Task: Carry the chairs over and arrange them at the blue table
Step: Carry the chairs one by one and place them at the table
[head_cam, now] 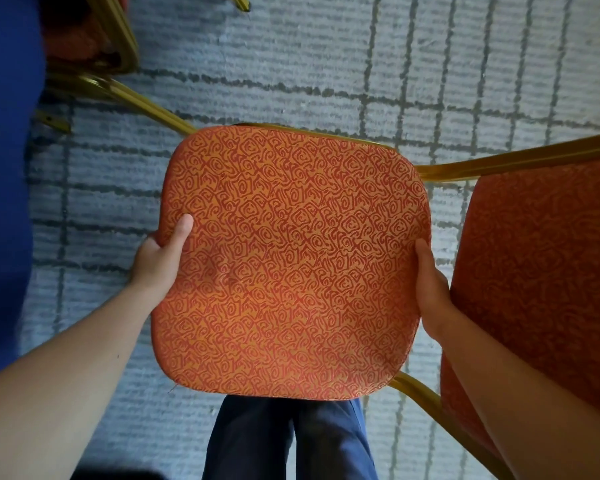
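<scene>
— Orange chair seat gripped at both edges by left hand and right hand, thumbs on top, likely for a level carry.
— Just beside the blue table on its left; neighbouring chair on its right.

Both arms fwd, left hand & right hand grip chair seat sides, thumbs on top.

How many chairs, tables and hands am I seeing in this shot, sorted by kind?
Orange chairs: 3 (held chair, right chair, upper-left chair partly hidden)
Blue table: 1
Hands: 2 (left hand, right hand, both gripping the held chair's seat edges)
Total: 6
</scene>
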Tool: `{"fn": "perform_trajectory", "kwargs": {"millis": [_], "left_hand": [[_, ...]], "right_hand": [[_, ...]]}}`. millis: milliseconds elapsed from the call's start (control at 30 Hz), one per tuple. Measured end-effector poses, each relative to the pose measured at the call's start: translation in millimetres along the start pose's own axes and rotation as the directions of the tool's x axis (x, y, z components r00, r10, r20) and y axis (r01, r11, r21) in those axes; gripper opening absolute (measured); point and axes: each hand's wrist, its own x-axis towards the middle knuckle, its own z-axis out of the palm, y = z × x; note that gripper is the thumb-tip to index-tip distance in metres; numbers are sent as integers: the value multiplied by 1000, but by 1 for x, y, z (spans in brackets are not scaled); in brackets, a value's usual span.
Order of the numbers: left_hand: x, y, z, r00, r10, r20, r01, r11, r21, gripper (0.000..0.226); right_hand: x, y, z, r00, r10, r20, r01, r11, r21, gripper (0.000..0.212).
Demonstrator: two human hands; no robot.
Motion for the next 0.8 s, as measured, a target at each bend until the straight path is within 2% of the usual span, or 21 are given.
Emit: {"fn": "perform_trajectory", "kwargs": {"millis": [67,133,233,300,400,467,533,567,667,733,800], "left_hand": [[0,2,1,1000,-8,-30,9,1000,11,59],[-4,5,2,996,-35,-85,38,999,33,69],[-18,15,5,992,-31,-124,44,993,107,63],[-28,20,4,996,-31,-84,41,992,123,68],[-42,23,-2,995,-94,-33,98,981,168,83],[-72,39,-9,995,-102,20,97,982,161,73],[-100,57,-14,991,-70,113,53,987,153,47],[-119,69,-19,985,-46,165,22,989,149,41],[-158,94,-33,970,1,244,-39,988,149,60],[-193,115,-44,962,31,272,-71,988,138,46],[-229,144,-50,940,46,339,-94,987,128,28]], "right_hand": [[-4,-4,-2,1000,-9,15,9,1000,-15,39],[-10,-2,-3,999,-41,16,42,997,-70,43],[-24,2,-4,996,-87,-5,86,987,-138,60],[-39,3,-8,996,-92,2,92,983,-158,65],[-62,0,-13,993,-115,20,117,980,-162,44],[-86,-4,-16,989,-146,39,150,978,-146,38],[-113,-7,-18,981,-184,61,191,969,-153,36],[-133,-11,-21,977,-196,79,207,965,-163,34],[-187,-21,-29,958,-245,148,267,950,-162,45],[-225,-28,-39,941,-302,154,325,933,-157,59],[-251,-34,-48,926,-348,150,366,923,-121,57]]}}
